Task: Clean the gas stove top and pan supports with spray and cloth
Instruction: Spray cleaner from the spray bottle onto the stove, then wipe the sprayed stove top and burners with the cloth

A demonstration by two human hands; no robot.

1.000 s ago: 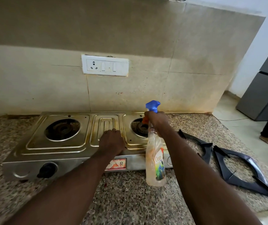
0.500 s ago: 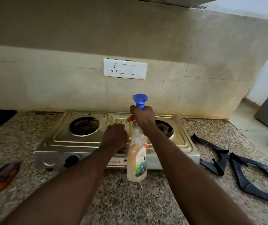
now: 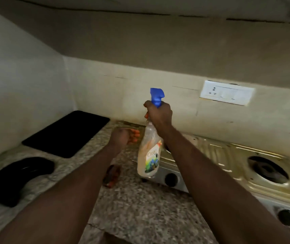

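Note:
My right hand [image 3: 158, 115] grips the neck of a clear spray bottle [image 3: 149, 155] with a blue trigger head and holds it upright above the stove's left end. The steel two-burner gas stove [image 3: 228, 155] runs off to the right, with one bare burner [image 3: 267, 169] showing. My left hand [image 3: 121, 138] reaches left of the stove with its fingers curled against a blurred orange object [image 3: 134, 137] near the wall. I cannot tell whether it holds that object. A crumpled reddish cloth [image 3: 112, 175] lies on the granite counter [image 3: 140, 208] under my left forearm. The pan supports are out of view.
A flat black slab [image 3: 66, 134] lies in the left corner of the counter, and a curved black object [image 3: 17, 176] sits nearer the front edge. A white socket plate [image 3: 226, 92] is on the back wall. Black stove knobs [image 3: 171, 179] face the front.
The view has swung left, so the stove now sits at the right. My left hand left the stove top and moved left to the orange object. The bottle stays in my right hand.

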